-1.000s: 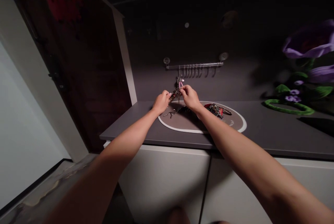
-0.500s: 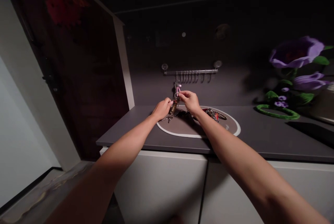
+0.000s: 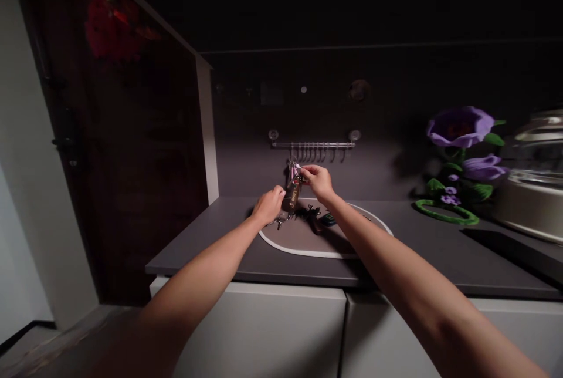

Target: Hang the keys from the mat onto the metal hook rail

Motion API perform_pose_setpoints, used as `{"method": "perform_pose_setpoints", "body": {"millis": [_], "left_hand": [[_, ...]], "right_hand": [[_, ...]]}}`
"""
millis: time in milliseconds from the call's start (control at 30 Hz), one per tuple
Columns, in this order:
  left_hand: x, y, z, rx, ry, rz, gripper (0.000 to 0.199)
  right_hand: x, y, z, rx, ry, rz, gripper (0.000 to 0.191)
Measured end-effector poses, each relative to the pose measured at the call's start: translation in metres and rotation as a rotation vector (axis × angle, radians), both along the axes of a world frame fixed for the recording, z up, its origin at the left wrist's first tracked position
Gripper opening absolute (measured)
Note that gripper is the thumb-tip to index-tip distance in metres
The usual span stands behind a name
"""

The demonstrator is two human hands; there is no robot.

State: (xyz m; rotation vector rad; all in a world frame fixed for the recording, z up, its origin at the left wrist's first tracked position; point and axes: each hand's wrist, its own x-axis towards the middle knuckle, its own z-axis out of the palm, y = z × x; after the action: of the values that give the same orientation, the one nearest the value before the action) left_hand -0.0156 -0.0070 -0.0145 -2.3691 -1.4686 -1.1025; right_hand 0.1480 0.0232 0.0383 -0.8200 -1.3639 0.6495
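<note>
My right hand (image 3: 319,183) pinches a thin key ring in front of the wall. From it hangs a brown key strap (image 3: 292,198) lettered "Love". My left hand (image 3: 269,204) is closed beside the strap, its thumb and finger pressed together; what sits between them is too small to tell. Behind the ring, a pink item (image 3: 293,172) hangs from the left end of the clear hook rail (image 3: 313,145). Under my hands, small metal pieces (image 3: 278,223) and dark keychain items (image 3: 315,222) lie on a brown oval mat (image 3: 303,253) with a white rim.
The grey countertop (image 3: 197,249) runs above white cabinet doors (image 3: 264,331). To the right stand purple plush flowers (image 3: 461,127) with a green base loop, and a pale appliance (image 3: 534,208) with a clear top. A dark door (image 3: 136,178) is at the left.
My view has tilted up and turned slightly right, so the scene sits lower. Both hands stay by the strap, which now hangs more upright.
</note>
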Motion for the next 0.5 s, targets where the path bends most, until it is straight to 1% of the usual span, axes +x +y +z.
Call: {"method": "perform_pose_setpoints", "body": {"millis": [133,233,333,500], "left_hand": [[0.000,0.002,-0.002,0.016,0.033,0.002,0.030],[-0.001,0.003,-0.002,0.013,0.046,0.016,0.030],[-0.001,0.004,-0.003,0.013,0.046,0.020,0.030],[-0.001,0.004,-0.004,0.000,0.047,0.024,0.029]], "right_hand": [[0.005,0.019,0.017,-0.001,0.056,-0.106,0.016],[0.007,0.035,0.027,0.007,0.025,-0.232,0.014],[0.008,0.052,0.033,0.029,-0.028,-0.340,0.015],[0.004,0.072,0.040,0.078,-0.112,-0.429,0.016]]}}
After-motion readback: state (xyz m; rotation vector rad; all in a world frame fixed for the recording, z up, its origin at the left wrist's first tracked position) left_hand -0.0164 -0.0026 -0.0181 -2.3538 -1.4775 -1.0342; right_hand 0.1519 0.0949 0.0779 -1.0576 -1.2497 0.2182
